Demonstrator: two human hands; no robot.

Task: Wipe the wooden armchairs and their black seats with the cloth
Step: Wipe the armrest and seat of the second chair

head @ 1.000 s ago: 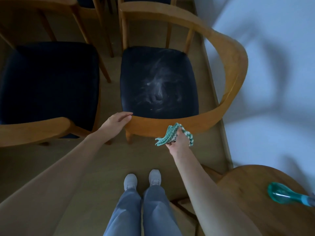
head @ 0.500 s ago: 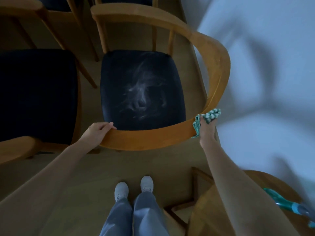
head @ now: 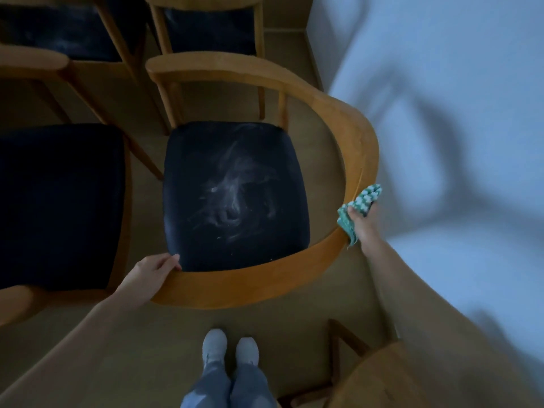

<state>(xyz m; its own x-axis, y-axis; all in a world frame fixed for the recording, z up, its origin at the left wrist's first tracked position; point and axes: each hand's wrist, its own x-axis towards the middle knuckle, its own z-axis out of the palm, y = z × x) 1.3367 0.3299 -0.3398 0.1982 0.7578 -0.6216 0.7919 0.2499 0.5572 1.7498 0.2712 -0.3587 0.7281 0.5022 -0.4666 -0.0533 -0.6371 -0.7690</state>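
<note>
A wooden armchair [head: 347, 119] with a curved back rail stands in front of me. Its black seat [head: 235, 198] carries whitish dust smears in the middle. My right hand [head: 366, 223] grips a green and white checked cloth [head: 357, 207] and presses it against the outer right side of the rail. My left hand [head: 148, 275] holds the near left end of the same rail, thumb on its inner edge.
A second armchair with a black seat [head: 59, 201] stands close on the left, and two more [head: 206, 28] stand behind. A white wall [head: 441, 142] runs along the right. A round wooden table [head: 382, 381] sits at the lower right. My feet [head: 229, 348] are on the floor.
My right hand has slid the cloth from the near front of the rail along its right curve, further up the side. My left hand has kept its hold on the rail's left end.
</note>
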